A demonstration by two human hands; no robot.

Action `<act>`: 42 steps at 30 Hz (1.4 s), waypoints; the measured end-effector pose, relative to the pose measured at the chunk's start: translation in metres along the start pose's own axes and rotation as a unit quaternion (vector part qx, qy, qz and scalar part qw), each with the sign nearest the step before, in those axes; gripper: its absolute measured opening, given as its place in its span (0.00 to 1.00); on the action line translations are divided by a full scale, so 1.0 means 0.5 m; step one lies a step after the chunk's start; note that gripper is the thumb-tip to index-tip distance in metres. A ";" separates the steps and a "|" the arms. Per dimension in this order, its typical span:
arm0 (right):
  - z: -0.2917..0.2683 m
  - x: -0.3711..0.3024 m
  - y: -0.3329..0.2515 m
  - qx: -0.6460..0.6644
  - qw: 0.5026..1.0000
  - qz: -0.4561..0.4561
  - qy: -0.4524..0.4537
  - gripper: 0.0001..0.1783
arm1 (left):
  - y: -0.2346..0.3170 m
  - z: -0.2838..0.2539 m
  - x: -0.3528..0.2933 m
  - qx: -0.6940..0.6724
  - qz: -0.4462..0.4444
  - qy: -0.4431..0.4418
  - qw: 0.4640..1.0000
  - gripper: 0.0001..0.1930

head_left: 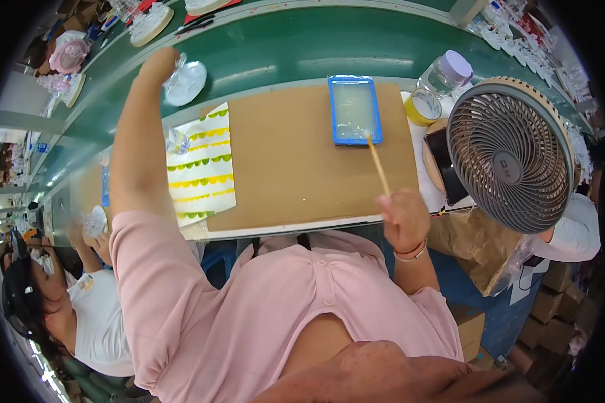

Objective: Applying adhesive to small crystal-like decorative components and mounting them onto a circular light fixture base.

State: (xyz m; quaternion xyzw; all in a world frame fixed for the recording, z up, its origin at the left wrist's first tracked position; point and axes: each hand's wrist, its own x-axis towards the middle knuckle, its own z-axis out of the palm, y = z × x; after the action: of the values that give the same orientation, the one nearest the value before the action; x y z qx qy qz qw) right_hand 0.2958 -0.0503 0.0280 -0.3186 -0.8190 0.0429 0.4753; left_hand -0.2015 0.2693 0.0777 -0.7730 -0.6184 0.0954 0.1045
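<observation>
My left hand (160, 65) reaches far out over the green belt, its fingers closed at the top of a clear ornament with a round white base (185, 84). The fingertips are partly hidden behind the hand. My right hand (406, 218) is closed around a thin wooden stick (378, 164) at the near side of the cardboard. The stick's far tip touches the lower right part of a shallow blue-rimmed tray (333, 111), which holds a whitish, translucent filling. A small clear piece (177, 141) lies on a sheet with yellow and green scallops (212, 171), beside my left forearm.
Brown cardboard (282, 161) covers the worktop. At right stand a lidded clear jar (444, 72), a tape roll (423, 107), a dark phone (444, 161) and a large grey fan (511, 161). The green belt (269, 54) runs behind. A co-worker (81, 309) sits at left.
</observation>
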 end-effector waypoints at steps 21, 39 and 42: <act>0.100 0.120 0.151 -0.044 0.981 0.175 0.073 0.09 | 0.513 -0.091 -0.418 -0.274 0.056 0.177 0.944 0.14; 0.117 0.153 0.149 -0.011 0.974 0.215 0.073 0.11 | 0.567 0.041 -0.463 -0.530 -0.075 0.251 0.806 0.10; 0.106 0.161 0.139 -0.013 0.968 0.236 0.078 0.11 | 0.572 0.042 -0.458 -0.525 -0.074 0.244 0.812 0.12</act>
State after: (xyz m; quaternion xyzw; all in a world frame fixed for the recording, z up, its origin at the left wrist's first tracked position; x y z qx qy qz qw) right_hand 0.2586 0.0627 0.0336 -0.5114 -0.6815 0.1187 0.5099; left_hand 0.0106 -0.0145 -0.0183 -0.6601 -0.5838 -0.4435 -0.1636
